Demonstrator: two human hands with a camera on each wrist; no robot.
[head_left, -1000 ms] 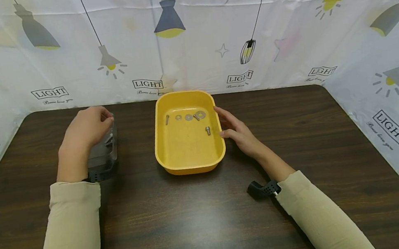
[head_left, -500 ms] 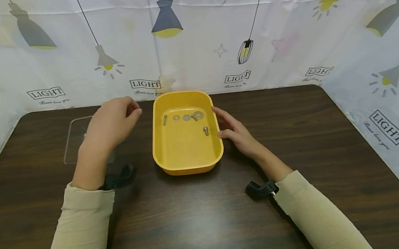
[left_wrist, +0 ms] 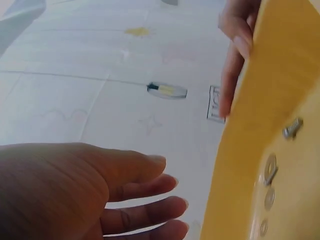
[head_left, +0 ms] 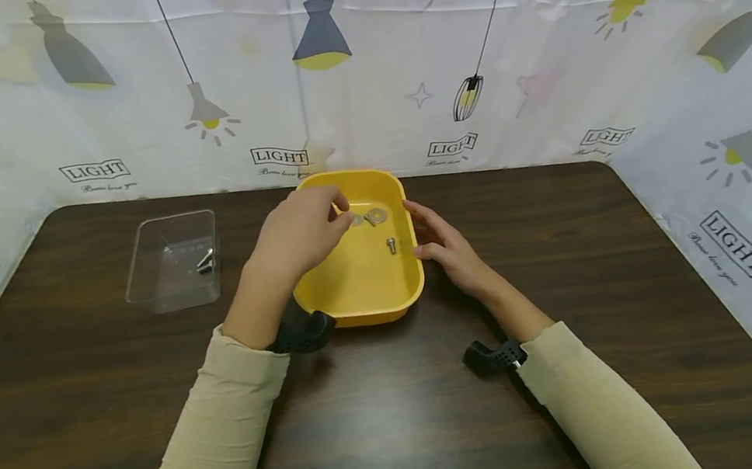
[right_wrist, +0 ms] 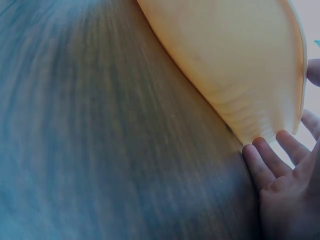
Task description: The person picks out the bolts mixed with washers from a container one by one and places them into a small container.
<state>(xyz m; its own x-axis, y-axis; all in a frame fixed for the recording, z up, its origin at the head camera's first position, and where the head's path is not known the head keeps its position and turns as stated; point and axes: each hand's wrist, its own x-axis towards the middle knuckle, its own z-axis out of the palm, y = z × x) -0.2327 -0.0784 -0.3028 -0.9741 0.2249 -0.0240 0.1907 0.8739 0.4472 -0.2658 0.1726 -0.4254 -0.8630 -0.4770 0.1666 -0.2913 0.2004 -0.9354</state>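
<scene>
My left hand (head_left: 301,232) is over the left side of a yellow plastic tray (head_left: 354,288). In the left wrist view its fingers are relaxed, thumb close to the index finger, and nothing shows between them. Fingers and thumb of my right hand (head_left: 452,252) touch the tray's right side and rim from outside. A short bolt (head_left: 391,246) lies in the tray. Farther back are a large washer (head_left: 378,215), a thin screw (head_left: 370,220) touching it and a smaller washer (head_left: 357,219). The left hand hides the tray's left part in the head view; a small washer (left_wrist: 264,227) shows there in the left wrist view.
A clear plastic box (head_left: 172,271) stands on the dark wooden table (head_left: 385,421), left of the tray, with metal fasteners (head_left: 206,262) at its right side. A white curtain (head_left: 382,54) printed with lamps hangs right behind the table's back edge.
My left hand has moved right, from over the clear box to over the yellow tray, uncovering the box. The right hand stays at the tray's side.
</scene>
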